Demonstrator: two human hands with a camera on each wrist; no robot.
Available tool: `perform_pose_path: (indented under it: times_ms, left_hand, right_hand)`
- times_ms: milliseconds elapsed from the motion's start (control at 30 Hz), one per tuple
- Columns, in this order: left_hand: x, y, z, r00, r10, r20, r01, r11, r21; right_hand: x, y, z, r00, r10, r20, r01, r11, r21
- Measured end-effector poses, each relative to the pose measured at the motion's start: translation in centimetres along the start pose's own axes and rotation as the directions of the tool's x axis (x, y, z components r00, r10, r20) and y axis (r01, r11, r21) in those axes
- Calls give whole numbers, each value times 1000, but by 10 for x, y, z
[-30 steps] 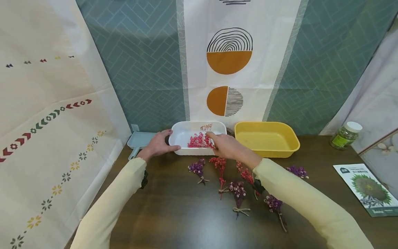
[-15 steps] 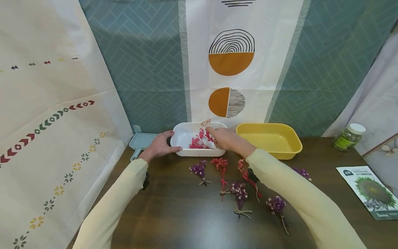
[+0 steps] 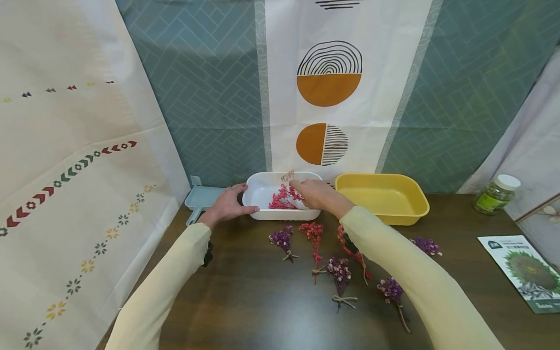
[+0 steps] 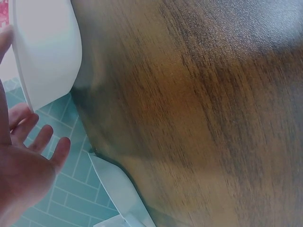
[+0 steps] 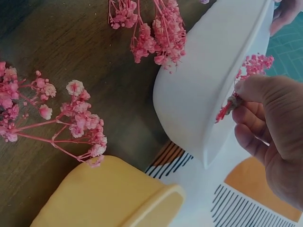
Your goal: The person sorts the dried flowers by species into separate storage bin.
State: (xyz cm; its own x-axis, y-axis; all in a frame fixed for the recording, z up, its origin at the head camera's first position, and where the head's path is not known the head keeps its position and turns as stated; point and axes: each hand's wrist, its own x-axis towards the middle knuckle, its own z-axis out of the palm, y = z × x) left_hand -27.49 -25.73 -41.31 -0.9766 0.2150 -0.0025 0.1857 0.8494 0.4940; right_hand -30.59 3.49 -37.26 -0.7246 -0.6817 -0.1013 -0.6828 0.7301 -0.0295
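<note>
While the left hand (image 3: 228,204), thumb outstretched, grips the white tray (image 3: 284,215), the right hand (image 3: 316,194) pinches pink flowers (image 3: 281,200).

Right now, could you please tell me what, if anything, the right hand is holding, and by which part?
The right hand pinches a pink flower bunch by its stems, near the tie.

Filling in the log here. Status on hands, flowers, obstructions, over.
Left hand grips left end of white tray. Right hand pinches pink bundle by tied stem. Bundle over white tray, bottom contact unclear. No obstruction seen.
</note>
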Motion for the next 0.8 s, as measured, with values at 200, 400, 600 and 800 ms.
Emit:
perform_pose_path:
  times_ms: [200,400,600,800]
  left_hand:
    - [0,0,0,1000,1,-4,-1,1000,0]
    - [0,-1,0,1000,-2,-8,2,1000,0]
    - [0,0,0,1000,-5,-8,4,1000,-11]
    - [0,1,0,1000,-13,-2,13,1000,-3]
  right_hand:
    - [5,3,6,1000,-21,-11,21,1000,-5]
    - [10,2,9,1000,-21,-23,22,999,39]
    - [13,2,13,1000,-6,-11,7,999,45]
    - [14,2,16,1000,15,3,-15,999,45]
